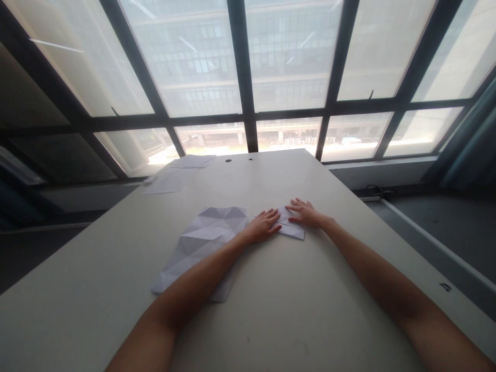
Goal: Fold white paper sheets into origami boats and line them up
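A small folded sheet of white paper [291,231] lies flat on the white table [310,310], partly covered by both hands. My left hand [264,226] rests on its left side, palm down with fingers stretched out. On its right side lies my right hand [304,213], fingers spread and pointing left. Left of the folded paper is a larger creased sheet [205,232], covered with triangular fold lines. My left forearm passes over the right part of this creased sheet and hides some of it.
Several flat white sheets [166,182] lie at the table's far left corner. Two small dark spots, one a round hole [228,160], mark the far edge. A small dark label [445,287] sits near the right edge. Tall windows [201,62] stand beyond the table.
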{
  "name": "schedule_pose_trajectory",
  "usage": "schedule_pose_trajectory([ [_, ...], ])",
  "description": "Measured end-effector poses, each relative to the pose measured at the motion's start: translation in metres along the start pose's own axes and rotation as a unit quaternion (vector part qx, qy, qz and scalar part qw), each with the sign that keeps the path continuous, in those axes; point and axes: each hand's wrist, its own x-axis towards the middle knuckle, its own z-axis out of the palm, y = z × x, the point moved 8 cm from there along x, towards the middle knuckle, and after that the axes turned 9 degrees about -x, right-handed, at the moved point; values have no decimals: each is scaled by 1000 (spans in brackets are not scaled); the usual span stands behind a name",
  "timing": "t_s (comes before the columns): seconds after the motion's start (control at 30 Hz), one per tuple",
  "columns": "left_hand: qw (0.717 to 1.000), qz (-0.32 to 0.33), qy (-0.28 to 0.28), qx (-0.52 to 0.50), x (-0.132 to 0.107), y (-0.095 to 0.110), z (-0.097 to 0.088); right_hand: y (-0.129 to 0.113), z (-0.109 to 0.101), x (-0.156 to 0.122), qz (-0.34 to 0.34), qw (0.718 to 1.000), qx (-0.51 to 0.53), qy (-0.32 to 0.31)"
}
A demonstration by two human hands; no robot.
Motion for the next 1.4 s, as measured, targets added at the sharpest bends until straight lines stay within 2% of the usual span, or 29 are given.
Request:
schedule_pose_trajectory([
  [0.27, 1000, -4, 12, 3, 0, 1, -2, -18, -5, -2, -23, 998, -49, 20],
  [0.57, 1000, -7, 4, 5, -1, 4, -2, -60, -17, -7, -60, 990, -89, 89],
  [0.77, 1000, -13, 9, 13, -1, 5, -2, -79, -17, -10, -70, 989, -88, 95],
  [1.03, 999, -1, 36, 17, -1, 7, -8, -71, -13, -7, -52, 992, -89, 76],
  [1.2, 998, 11, 51, -26, 1, 14, -17, -62, -13, -7, -42, 993, -81, 75],
  [1.4, 990, -31, 101, -97, 1, 6, -26, -60, -13, -7, -64, 993, -60, 84],
])
